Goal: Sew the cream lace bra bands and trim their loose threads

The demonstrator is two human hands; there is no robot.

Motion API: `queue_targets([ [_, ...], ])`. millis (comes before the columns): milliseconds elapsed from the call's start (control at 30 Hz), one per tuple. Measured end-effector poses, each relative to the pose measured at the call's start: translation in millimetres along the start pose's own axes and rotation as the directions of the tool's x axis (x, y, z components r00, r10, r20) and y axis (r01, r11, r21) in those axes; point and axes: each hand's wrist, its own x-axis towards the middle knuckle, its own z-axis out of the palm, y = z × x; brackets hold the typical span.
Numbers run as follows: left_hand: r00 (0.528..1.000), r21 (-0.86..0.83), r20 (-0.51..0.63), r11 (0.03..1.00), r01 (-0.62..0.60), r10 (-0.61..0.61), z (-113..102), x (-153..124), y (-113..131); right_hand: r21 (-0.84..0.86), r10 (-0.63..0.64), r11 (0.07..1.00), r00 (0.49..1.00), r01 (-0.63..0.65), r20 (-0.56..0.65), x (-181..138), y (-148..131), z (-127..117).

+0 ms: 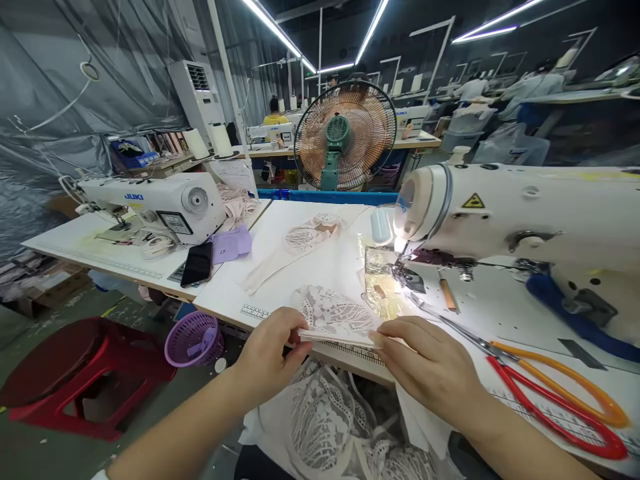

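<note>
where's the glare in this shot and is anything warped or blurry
Head view: the lamp of the sewing machine blows out the table under its head and the plastic sheet glints; the ceiling strip lights clip to white; the lace piece pinched by the left hand and right hand is evenly lit and sharp; the wide lens stretches the scissors toward the edge; the far workstations are dim.

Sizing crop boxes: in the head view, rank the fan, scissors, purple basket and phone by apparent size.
Fan and scissors: unsure, the scissors span wider but lie nearest the camera.
Then purple basket.
Then phone, smallest.
</note>
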Motion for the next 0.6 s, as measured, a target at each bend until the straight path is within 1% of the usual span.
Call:
queue_targets([
  [133, 0.995, 0.041, -0.063, 0.997, -0.071, 0.074, 5.0, 1.5, -0.3, 0.007, -0.009, 1.0, 1.0, 0.009, 0.013, -1.5, -0.2, 1.7],
  [200, 0.993, 0.049, -0.07, 0.994, -0.094, 0.097, 5.7, 1.9, -0.6, 0.005, -0.017, 1.0, 1.0, 0.017, 0.014, -1.7, -0.2, 1.9],
  [300, 0.99, 0.016, -0.075, 0.993, -0.118, 0.119, 4.0, 2.9, -0.4, 0.003, -0.025, 1.0, 0.999, 0.025, 0.02, -1.4, 0.0, 1.9],
  [367, 0.994, -0.009, -0.075, 0.996, -0.084, 0.083, 1.7, 3.9, 0.5, 0.002, -0.026, 1.0, 0.999, 0.026, 0.022, -1.1, 0.2, 2.2],
  [500, 0.997, -0.019, -0.056, 0.998, 0.056, -0.057, -2.8, 5.9, 2.9, -0.001, -0.026, 1.0, 1.0, 0.026, 0.007, -0.7, 0.1, 4.1],
  [600, 0.994, -0.017, -0.057, 0.996, 0.091, -0.092, -4.6, 7.1, 3.8, 0.018, -0.032, 0.999, 0.999, 0.032, -0.007, -0.1, 0.0, 5.3],
])
